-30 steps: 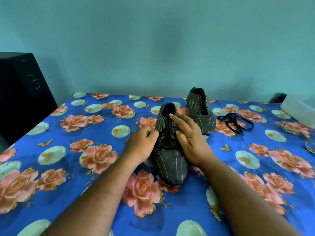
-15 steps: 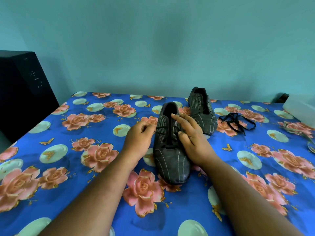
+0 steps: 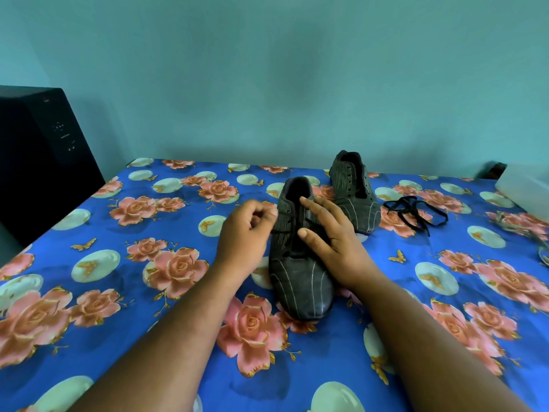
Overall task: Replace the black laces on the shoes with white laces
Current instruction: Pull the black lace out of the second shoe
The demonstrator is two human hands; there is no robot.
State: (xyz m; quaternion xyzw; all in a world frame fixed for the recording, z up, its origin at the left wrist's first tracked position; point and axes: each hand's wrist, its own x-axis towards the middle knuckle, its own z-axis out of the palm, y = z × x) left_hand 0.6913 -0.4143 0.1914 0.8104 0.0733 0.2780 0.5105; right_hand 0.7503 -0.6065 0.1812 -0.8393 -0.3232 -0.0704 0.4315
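Two dark striped shoes lie on the flowered blue tablecloth. The near shoe (image 3: 300, 281) points its toe toward me and still has a black lace in its eyelets. My right hand (image 3: 335, 245) lies over its lacing with spread fingers and holds it down. Just left of that shoe, my left hand (image 3: 246, 233) is curled, pinching a thin black lace strand (image 3: 274, 231) that runs to the shoe's left side. The far shoe (image 3: 353, 197) stands behind with no lace visible. A loose black lace (image 3: 416, 214) lies to its right.
A black box (image 3: 38, 162) stands off the table's left edge. A white container (image 3: 525, 185) sits at the far right corner, with a pale tangled item (image 3: 531, 233) near the right edge. The teal wall is close behind the table (image 3: 118, 292).
My left hand has drawn away from the near shoe to the left and slightly up, taking the lace strand with it. My right hand stays on the shoe.
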